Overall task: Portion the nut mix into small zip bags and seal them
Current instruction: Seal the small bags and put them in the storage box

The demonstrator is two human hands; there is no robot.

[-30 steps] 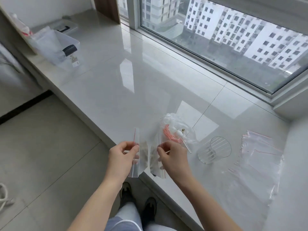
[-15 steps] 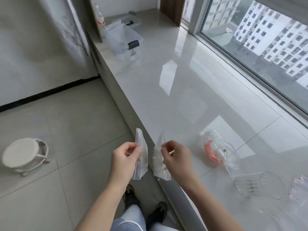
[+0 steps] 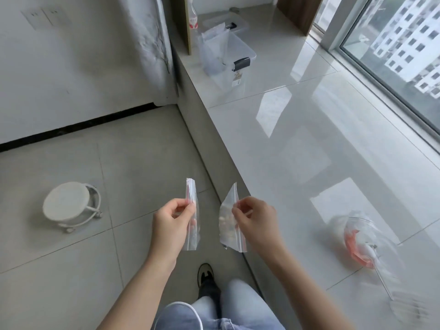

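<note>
Head view: your left hand (image 3: 170, 225) pinches one small zip bag (image 3: 192, 215) and your right hand (image 3: 256, 222) pinches another zip bag (image 3: 229, 219), both hanging upright over the floor, just apart. The clear bin (image 3: 234, 55) sits far ahead on the desk (image 3: 309, 151), nearer your right.

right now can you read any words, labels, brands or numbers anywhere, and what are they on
No text can be read.
Label on the bottle by the wall: red and white print, too blurred to read.
Sticker on the clear storage box below its dark latch: too small to read.
Zip bag in the left hand and zip bag in the right hand: red zip lines only, no print visible.
</note>
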